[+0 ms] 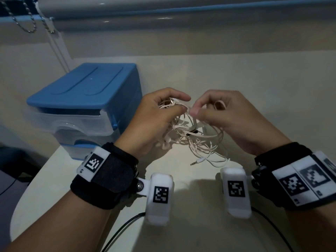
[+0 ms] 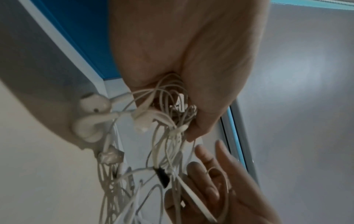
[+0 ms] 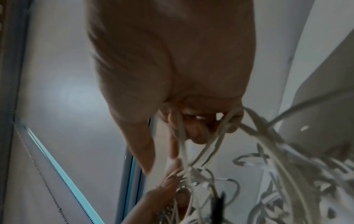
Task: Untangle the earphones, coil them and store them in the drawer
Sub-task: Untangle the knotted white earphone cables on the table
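A tangled bundle of white earphones [image 1: 196, 139] hangs between both hands above the white table [image 1: 236, 73]. My left hand [image 1: 160, 113] grips a clump of the cable, fingers curled round it; earbuds [image 2: 91, 116] dangle below the palm in the left wrist view. My right hand [image 1: 214, 110] pinches a strand between thumb and forefinger, with a loop round another finger. The jack plug [image 1: 195, 163] lies on the table. The cables [image 3: 201, 151] run through the right fingers in the right wrist view. A blue drawer unit [image 1: 85, 106] stands left, its clear top drawer [image 1: 76, 122] slightly out.
The drawer unit sits near the table's left edge. A wall and window sill [image 1: 181, 13] run behind the table. A beaded blind chain [image 1: 23, 19] hangs at the upper left. Black leads [image 1: 123, 228] trail from the wrist cameras over the near table.
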### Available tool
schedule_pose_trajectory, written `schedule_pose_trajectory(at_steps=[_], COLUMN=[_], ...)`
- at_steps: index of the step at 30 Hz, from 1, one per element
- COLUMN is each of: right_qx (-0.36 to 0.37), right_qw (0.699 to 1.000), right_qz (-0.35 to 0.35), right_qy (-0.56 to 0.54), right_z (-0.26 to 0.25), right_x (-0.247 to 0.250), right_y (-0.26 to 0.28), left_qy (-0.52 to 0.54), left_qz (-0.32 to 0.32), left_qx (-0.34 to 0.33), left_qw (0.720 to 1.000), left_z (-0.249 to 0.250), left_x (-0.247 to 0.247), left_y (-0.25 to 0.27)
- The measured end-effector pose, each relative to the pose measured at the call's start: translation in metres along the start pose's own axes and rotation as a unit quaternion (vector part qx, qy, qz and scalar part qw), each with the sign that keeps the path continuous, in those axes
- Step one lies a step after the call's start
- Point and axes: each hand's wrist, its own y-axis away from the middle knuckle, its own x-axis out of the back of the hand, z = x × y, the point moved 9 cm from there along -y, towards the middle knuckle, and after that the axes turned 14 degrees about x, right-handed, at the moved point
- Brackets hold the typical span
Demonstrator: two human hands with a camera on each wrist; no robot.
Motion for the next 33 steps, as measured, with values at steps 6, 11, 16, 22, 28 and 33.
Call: schedule_pose_trajectory(at_steps=[6,11,16,22,28,33], right_qx=[-0.005,0.055,0.058,-0.013,0.044,0.032], right_qw=[0.999,0.998,0.989,0.988,0.981,0.978], right_qz=[-0.033,0.010,0.049,0.089,0.006,0.055], right_qy=[0.021,-0.032,-0.125,-0.128,-0.190,-0.199], right_z=[-0.002,-0.020,-0.019,0.001,-0.023,-0.021], right_x=[-0.007,-0.004,-0.002,0.007,-0.008,0.002], right_y=[0.003,-0.001,-0.003,-0.004,-0.002,-0.004], left_qy=[-0.010,-0.003,0.005,0.045,0.022,0.015], left_qz=[0.002,-0.018,-0.066,-0.082,-0.099,-0.093], left_qx=[-0.008,-0.003,0.003,-0.004,-0.022,-0.021], left_qw=[1.000,1.000,0.998,0.996,0.995,0.995], left_z=[0.002,0.002,0.000,0.004,0.008,0.006], left_x=[0.000,-0.004,-0.016,-0.016,-0.020,-0.019], left_y=[0.001,0.002,0.003,0.004,0.007,0.005])
